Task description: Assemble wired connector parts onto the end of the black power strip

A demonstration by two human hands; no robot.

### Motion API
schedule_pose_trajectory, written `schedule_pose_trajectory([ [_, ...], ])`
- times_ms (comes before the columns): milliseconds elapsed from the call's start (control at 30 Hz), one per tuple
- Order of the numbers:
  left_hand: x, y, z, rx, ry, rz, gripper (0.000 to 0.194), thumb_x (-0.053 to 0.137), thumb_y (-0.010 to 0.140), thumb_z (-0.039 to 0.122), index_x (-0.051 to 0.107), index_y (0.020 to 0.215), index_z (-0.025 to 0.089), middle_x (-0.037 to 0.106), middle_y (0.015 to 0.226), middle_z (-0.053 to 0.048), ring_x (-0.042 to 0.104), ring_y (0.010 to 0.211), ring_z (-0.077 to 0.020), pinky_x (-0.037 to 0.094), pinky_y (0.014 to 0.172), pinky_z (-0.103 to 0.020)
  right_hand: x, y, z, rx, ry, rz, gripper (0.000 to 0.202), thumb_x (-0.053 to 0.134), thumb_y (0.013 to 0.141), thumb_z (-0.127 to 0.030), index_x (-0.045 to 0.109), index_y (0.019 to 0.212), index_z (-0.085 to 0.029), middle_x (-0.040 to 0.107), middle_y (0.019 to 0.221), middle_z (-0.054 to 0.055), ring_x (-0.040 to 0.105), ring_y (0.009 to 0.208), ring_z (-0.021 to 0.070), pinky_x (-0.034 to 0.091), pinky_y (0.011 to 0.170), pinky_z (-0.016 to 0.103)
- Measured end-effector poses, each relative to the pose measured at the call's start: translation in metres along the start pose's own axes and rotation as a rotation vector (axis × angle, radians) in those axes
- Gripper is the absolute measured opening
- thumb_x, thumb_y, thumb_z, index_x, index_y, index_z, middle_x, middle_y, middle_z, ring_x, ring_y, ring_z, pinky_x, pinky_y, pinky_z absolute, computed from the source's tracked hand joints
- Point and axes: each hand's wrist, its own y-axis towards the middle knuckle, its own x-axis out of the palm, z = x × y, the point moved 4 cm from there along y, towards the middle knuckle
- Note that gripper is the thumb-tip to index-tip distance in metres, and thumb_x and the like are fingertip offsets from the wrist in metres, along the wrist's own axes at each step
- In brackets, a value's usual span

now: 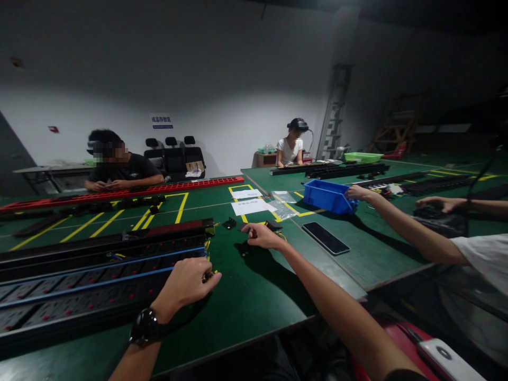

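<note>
My left hand [186, 280], with a black watch at the wrist, is closed at the end of a long black strip [91, 301] with red dots and blue edges. Dark and yellow wires [206, 276] show between its thumb and fingers. To the right, my right hand [262, 235] reaches over the green table with its fingers curled together. Something small and dark shows at its fingertips, too hidden to name. Close by lie a small black bracket-like part [229, 224] and another dark part [273, 225] behind the hand.
A phone [326, 238] lies right of my right hand. Beyond it, a co-worker's hand [359, 193] touches a blue bin [329, 197]. White papers [252, 207] and clear plastic bags [283, 203] lie ahead. A red rail [130, 191] crosses the far side, where two people sit.
</note>
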Motion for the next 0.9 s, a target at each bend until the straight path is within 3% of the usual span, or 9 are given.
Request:
schedule_pose_trajectory([
  [167,-0.001,0.000,0.000,0.011,-0.004,0.007,0.047,0.045,0.098,0.052,0.066,0.072,0.019,0.068,0.077,-0.005,0.061,0.071,-0.0187,0.032,0.063,-0.029,0.000,-0.001,0.006,0.161,-0.020,-0.085,0.047,0.059,0.077,-0.006,0.065,0.123,-0.015,0.062,0.074,-0.002,0.058,0.062,0.0115,0.041,0.058,0.021],
  [267,-0.001,0.001,0.000,0.015,-0.019,0.018,0.048,0.045,0.098,0.053,0.066,0.071,0.019,0.067,0.076,-0.005,0.061,0.071,-0.0187,0.034,0.064,-0.029,-0.005,-0.003,0.012,0.219,-0.120,-0.127,0.048,0.066,0.074,-0.007,0.068,0.121,-0.016,0.065,0.076,0.000,0.062,0.066,0.0144,0.042,0.058,0.022],
  [400,0.000,0.000,-0.001,0.016,-0.044,0.030,0.048,0.046,0.097,0.054,0.067,0.071,0.019,0.067,0.075,-0.005,0.061,0.071,-0.0181,0.035,0.064,-0.029,-0.011,-0.005,0.011,0.130,-0.261,-0.122,0.054,0.079,0.067,-0.014,0.072,0.120,-0.019,0.069,0.091,0.002,0.062,0.076,0.0161,0.043,0.063,0.023],
  [567,-0.001,-0.001,0.001,0.021,-0.015,0.020,0.047,0.045,0.098,0.052,0.066,0.072,0.019,0.068,0.076,-0.005,0.061,0.071,-0.0181,0.033,0.063,-0.029,-0.004,-0.007,0.000,0.026,-0.184,-0.236,0.062,0.075,0.069,-0.010,0.069,0.130,-0.020,0.070,0.092,0.002,0.062,0.075,0.0143,0.043,0.063,0.022],
  [667,-0.002,0.000,0.001,0.016,-0.006,0.017,0.046,0.046,0.098,0.051,0.066,0.072,0.019,0.068,0.077,-0.005,0.061,0.072,-0.0185,0.032,0.063,-0.029,0.003,-0.008,-0.006,-0.016,-0.114,-0.328,0.041,0.076,0.071,-0.015,0.077,0.112,-0.020,0.071,0.084,0.000,0.062,0.072,0.0140,0.043,0.062,0.022],
  [733,-0.002,0.000,0.002,0.013,-0.007,0.015,0.046,0.046,0.098,0.051,0.066,0.072,0.019,0.068,0.077,-0.005,0.062,0.072,-0.0185,0.032,0.063,-0.029,0.005,-0.007,-0.008,-0.024,-0.127,-0.318,0.025,0.080,0.071,-0.024,0.079,0.095,-0.018,0.072,0.080,0.000,0.062,0.070,0.0141,0.041,0.062,0.023],
  [900,-0.003,0.000,0.002,0.017,-0.017,0.023,0.047,0.046,0.098,0.051,0.065,0.070,0.019,0.068,0.075,-0.005,0.061,0.070,-0.0186,0.031,0.062,-0.030,0.010,-0.006,-0.010,-0.028,-0.209,-0.255,0.019,0.084,0.072,-0.032,0.076,0.081,-0.018,0.071,0.077,-0.001,0.059,0.067,0.0134,0.037,0.059,0.023],
])
